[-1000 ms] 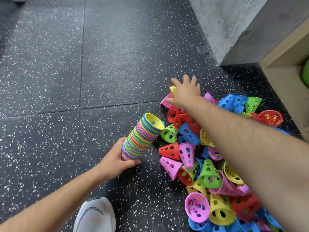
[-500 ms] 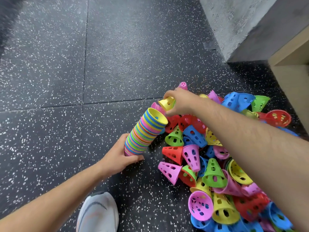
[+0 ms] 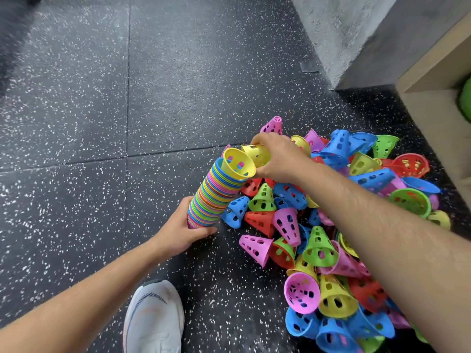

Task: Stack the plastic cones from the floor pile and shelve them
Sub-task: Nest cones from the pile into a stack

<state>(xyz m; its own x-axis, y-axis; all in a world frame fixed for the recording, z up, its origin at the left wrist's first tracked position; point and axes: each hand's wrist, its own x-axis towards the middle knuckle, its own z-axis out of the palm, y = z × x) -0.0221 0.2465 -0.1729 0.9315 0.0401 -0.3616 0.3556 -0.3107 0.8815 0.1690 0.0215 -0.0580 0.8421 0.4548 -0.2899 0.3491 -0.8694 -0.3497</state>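
Pinching a yellow cone (image 3: 258, 155), right fingers (image 3: 257, 142) curled.

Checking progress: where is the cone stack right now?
Head view, near centre: the cone stack leans at the left edge of the loose pile, left hand gripping its base, right hand holding a yellow cone at its top.

Left hand (image 3: 183, 230) grips the cone stack (image 3: 214, 197) at its base; right hand (image 3: 280, 159), arm outstretched, pinches a yellow cone (image 3: 258, 153).
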